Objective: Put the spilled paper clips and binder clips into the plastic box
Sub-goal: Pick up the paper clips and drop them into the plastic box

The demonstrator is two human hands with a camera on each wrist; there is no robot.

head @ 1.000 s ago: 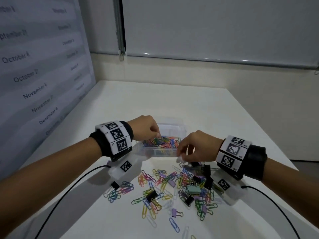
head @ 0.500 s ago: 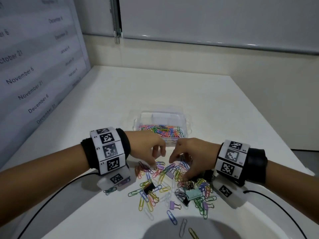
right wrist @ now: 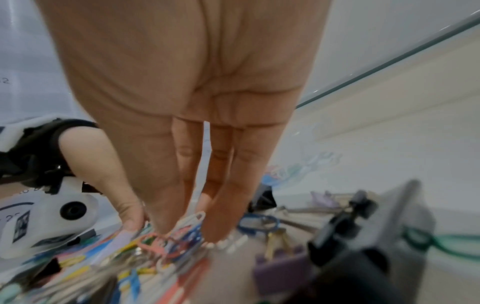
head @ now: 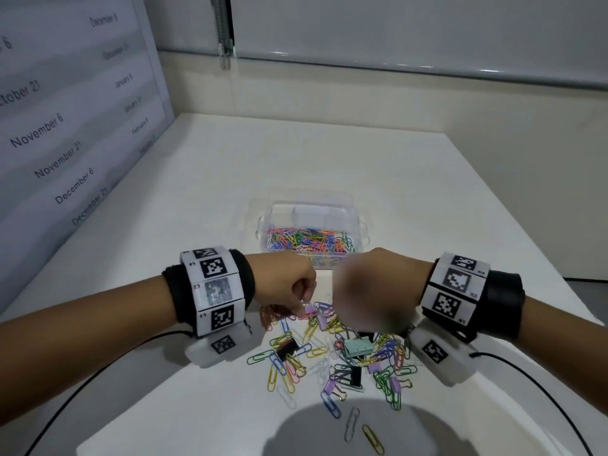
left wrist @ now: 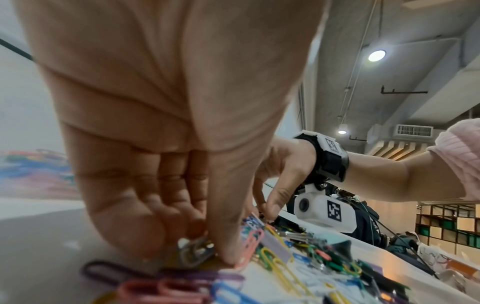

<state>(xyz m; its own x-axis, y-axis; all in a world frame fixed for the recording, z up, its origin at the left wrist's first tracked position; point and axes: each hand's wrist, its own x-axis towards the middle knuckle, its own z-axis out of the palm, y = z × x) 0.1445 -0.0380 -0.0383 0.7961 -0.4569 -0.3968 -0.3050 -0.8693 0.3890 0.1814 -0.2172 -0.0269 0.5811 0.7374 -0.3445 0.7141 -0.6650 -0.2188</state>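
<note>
On the white tabletop the clear plastic box stands near the middle, and many coloured paper clips lie inside it. Between the box and the near edge lies the spilled pile of paper clips, mixed with binder clips: a mint binder clip, a black binder clip and some purple ones.

The left hand is down on the far left part of the pile. Its fingers are curled, and in the left wrist view the thumb and fingertips pinch a small purple binder clip by its metal handles.

The right hand is blurred in the head view. It is just beside the left hand, over the far part of the pile. In the right wrist view its fingers point down, narrow together, and the tips touch the clips; I cannot tell if they hold any of them.

Both wrists carry bands with black and white markers.
</note>
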